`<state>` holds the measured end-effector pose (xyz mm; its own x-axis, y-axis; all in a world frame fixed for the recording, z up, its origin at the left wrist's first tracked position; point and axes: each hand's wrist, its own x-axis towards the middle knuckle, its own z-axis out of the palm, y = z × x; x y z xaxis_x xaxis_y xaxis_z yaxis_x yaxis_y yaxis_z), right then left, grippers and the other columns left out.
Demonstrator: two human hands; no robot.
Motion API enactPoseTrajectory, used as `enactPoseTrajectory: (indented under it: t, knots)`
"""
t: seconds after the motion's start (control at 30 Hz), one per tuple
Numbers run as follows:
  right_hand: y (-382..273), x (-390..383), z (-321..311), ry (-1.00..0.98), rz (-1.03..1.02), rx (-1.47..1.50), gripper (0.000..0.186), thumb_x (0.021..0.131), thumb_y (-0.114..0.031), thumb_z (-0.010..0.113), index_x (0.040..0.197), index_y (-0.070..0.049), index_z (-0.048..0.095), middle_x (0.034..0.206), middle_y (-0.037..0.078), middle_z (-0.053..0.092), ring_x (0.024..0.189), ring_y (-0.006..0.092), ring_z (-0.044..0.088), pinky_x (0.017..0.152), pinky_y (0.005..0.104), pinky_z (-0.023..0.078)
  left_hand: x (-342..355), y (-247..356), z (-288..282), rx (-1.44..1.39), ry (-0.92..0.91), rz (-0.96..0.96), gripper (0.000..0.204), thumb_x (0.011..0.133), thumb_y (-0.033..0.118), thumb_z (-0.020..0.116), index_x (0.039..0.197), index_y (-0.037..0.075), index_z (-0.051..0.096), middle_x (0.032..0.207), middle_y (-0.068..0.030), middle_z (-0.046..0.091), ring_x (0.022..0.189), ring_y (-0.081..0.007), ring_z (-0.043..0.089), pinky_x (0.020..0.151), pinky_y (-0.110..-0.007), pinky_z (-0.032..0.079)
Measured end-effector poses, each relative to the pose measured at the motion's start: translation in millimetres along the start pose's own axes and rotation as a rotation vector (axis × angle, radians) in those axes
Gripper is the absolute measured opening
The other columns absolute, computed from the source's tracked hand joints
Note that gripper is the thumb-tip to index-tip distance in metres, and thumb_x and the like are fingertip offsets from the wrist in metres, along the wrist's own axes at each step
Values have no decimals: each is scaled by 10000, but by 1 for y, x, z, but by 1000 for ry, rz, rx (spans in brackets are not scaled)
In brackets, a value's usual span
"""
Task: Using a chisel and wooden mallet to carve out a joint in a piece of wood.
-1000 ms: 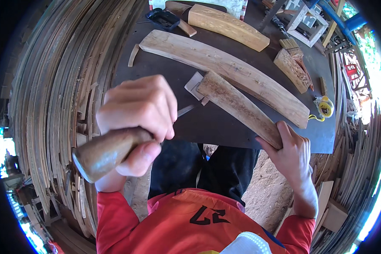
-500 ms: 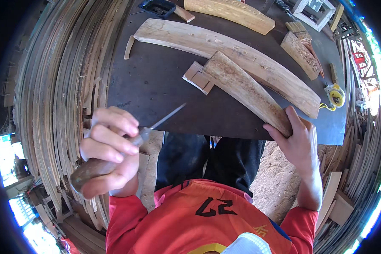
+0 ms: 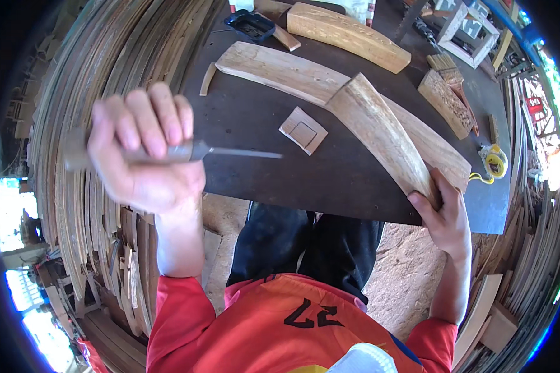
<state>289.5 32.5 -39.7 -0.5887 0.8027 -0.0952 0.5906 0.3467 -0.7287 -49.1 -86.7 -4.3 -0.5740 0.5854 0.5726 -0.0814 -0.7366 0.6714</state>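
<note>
Up at the left, my left hand (image 3: 144,149) is closed around the brown handle of a narrow chisel (image 3: 242,152). Its thin metal blade points right over the table, touching nothing. My right hand (image 3: 443,214) grips the near end of a curved wooden piece (image 3: 379,133), thumb on one side and fingers on the other. The far end of that piece overlaps a longer curved wooden plank (image 3: 280,71) lying across the table. A small square card (image 3: 303,130) with a drawn outline lies left of the held piece.
The dark table (image 3: 249,180) also bears a black tray (image 3: 249,25), another curved block (image 3: 348,37), a brush (image 3: 445,67) on a wooden block (image 3: 445,102), a yellow tape measure (image 3: 494,161) and a white frame (image 3: 468,35). Long wooden strips (image 3: 74,143) stack up at the left.
My left hand has risen and turned, swinging the chisel from slanting upward to nearly level. The held wooden piece has tilted steeper and no longer covers the card's edge. The view has shifted slightly.
</note>
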Motion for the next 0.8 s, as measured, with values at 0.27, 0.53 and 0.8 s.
enactPoseTrajectory:
  t: [0.27, 0.53, 0.8]
  knots:
    - [17, -6, 4, 79, 1, 49, 544, 832, -308, 760, 1145, 94, 567, 774, 181, 628, 720, 198, 610, 688, 334, 482, 1, -6, 18, -44, 137, -58, 386, 1024, 240, 477, 655, 169, 389, 541, 57, 320, 433, -53, 250, 416, -216, 242]
    - [18, -2, 2, 36, -39, 121, 573, 844, -319, 750, 1177, 107, 560, 800, 159, 640, 732, 180, 621, 688, 325, 489, 26, -4, -1, -201, -244, -70, 333, 999, 180, 395, 667, 153, 410, 534, 53, 366, 417, -54, 319, 417, -191, 294]
    - [31, -10, 8, 111, 78, 245, 646, 876, -333, 728, 1283, 108, 490, 718, 89, 589, 489, 83, 491, 445, 255, 394, 58, -34, 1, -300, -621, -248, 281, 987, 192, 382, 715, 147, 435, 548, 52, 379, 437, -55, 340, 443, -203, 322]
